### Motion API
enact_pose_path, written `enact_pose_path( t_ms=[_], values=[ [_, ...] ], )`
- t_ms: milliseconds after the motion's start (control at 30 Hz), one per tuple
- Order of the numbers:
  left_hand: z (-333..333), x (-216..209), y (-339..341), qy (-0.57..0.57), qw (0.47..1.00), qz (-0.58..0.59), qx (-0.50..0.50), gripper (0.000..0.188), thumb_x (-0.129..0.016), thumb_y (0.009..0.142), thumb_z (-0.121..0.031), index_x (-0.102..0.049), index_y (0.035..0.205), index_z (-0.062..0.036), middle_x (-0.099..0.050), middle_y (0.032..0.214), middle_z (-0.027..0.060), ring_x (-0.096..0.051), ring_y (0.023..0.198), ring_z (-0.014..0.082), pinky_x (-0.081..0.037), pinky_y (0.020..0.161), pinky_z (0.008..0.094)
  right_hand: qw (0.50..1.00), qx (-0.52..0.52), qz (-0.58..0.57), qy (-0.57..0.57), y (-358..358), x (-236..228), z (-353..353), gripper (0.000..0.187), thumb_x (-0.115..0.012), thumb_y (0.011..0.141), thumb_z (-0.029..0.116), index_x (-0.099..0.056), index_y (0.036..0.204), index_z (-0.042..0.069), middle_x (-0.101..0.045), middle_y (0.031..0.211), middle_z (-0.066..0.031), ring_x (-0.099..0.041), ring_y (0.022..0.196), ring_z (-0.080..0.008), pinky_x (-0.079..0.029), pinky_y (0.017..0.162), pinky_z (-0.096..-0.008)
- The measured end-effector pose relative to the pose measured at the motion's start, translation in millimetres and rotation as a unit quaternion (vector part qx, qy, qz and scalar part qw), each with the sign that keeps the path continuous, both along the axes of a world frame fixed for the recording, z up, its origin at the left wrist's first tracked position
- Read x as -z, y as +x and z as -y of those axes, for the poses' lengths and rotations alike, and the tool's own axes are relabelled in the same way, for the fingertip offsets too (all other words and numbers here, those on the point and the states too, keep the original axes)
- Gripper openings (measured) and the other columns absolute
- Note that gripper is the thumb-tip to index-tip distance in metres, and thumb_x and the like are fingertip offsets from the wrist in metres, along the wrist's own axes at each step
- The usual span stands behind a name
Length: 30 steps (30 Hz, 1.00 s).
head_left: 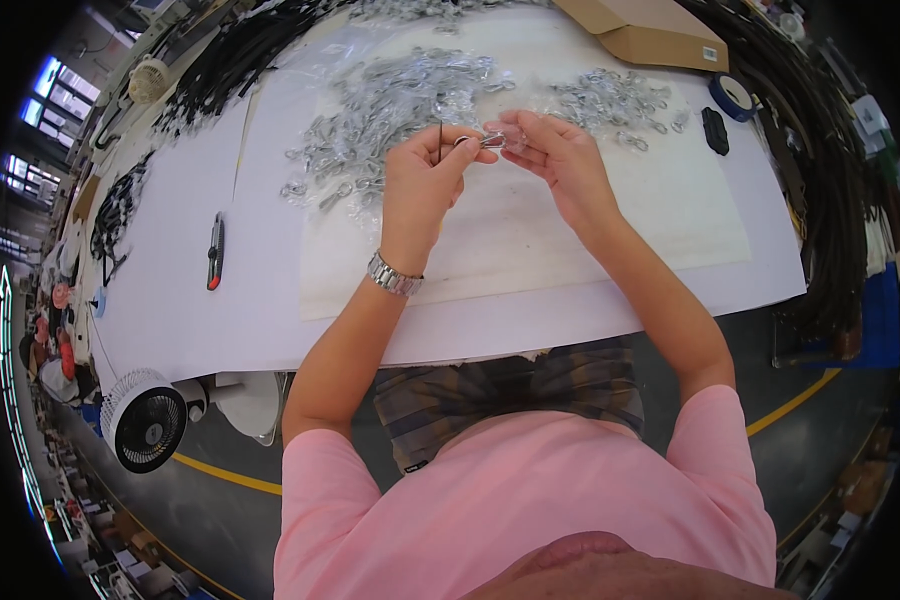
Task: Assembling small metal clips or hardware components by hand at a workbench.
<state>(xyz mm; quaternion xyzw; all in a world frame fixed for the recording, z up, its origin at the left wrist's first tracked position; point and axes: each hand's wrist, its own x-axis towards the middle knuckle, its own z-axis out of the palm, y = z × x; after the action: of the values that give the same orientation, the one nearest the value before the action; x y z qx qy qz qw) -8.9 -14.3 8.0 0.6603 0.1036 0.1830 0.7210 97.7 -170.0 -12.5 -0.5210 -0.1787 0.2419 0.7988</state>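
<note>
Left hand: closed in a pinch, thumb against fingers [425,170], on a small silvery metal piece [491,141]. Thin dark rod [441,138] sticks up at the same fingers; can't tell if it's part of the same item.
Right hand: fingers partly curled [568,168], thumb and fingertips at a clear wrapper [513,137]; can't tell how firm the grip is.
Metal piece: between the two hands, raised over the near side of the main pile, end pointing at the right fingertips. Exact shape too small to read.
Main pile: silvery metal pieces with clear plastic [400,95], beyond the left hand, spread wide.
Second pile: smaller heap of similar pieces [610,98], beyond the right hand, a few strays at its near edge.
Surface: white sheet covering [530,245], both piles on it.
Knife: black cutter with red end [215,252], lying left of the left forearm.
Right side: blue tape roll [733,97], black oblong item [715,131] just beside it, cardboard box [655,38] farther back.
Left side: bundles of black straps [232,75].
Wrist: metal-band watch [394,276], left arm.
Fan: white, dark grille [150,425], near the surface's left front corner.
</note>
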Motion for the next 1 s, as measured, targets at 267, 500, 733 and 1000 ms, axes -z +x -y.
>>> enact_pose_path(
  t_ms=[267,500,733,1000],
  values=[
    [2,3,6,0.015,1.0,0.018,-0.01,0.022,-0.067,0.099,-0.014,-0.067,0.113,0.0022,-0.078,0.092,0.0099,-0.038,0.049,0.0003,-0.029,0.043,0.0175,1.0,0.01,0.023,-0.007,0,-2,-5,0.033,-0.064,0.103,0.024,-0.07,0.121,-0.002,-0.076,0.111,-0.0113,-0.073,0.098,-0.0161,-0.056,0.097,-0.0313],
    [5,8,8,0.026,0.998,0.039,-0.045,0.03,-0.066,0.1,-0.014,-0.06,0.125,0.0023,-0.074,0.078,0.0053,-0.043,0.048,0.0011,-0.031,0.042,0.0196,0.999,-0.02,-0.017,0.032,-10,-1,-12,0.035,-0.064,0.103,0.027,-0.07,0.121,-0.003,-0.076,0.106,-0.0085,-0.072,0.096,-0.0146,-0.055,0.098,-0.0318],
    [6,10,7,0.005,0.999,0.034,0.022,0.037,-0.063,0.103,-0.015,-0.057,0.134,0.0041,-0.069,0.078,0.0031,-0.042,0.051,0.0019,-0.031,0.045,0.0187,0.996,-0.085,-0.02,0.032,-17,-4,-18,0.035,-0.062,0.105,0.029,-0.069,0.12,-0.002,-0.072,0.097,-0.0028,-0.066,0.087,-0.0086,-0.054,0.098,-0.0308],
    [-16,-9,8,-0.04,0.98,-0.043,0.189,0.035,-0.061,0.105,-0.021,-0.061,0.132,0.0025,-0.066,0.078,0.0014,-0.039,0.049,0.0009,-0.028,0.044,0.0183,0.991,-0.137,0.002,0.014,-5,-1,-8,0.037,-0.057,0.108,0.034,-0.07,0.115,0.0,-0.07,0.093,-0.0023,-0.067,0.087,-0.0121,-0.055,0.089,-0.0293]
  ],
)
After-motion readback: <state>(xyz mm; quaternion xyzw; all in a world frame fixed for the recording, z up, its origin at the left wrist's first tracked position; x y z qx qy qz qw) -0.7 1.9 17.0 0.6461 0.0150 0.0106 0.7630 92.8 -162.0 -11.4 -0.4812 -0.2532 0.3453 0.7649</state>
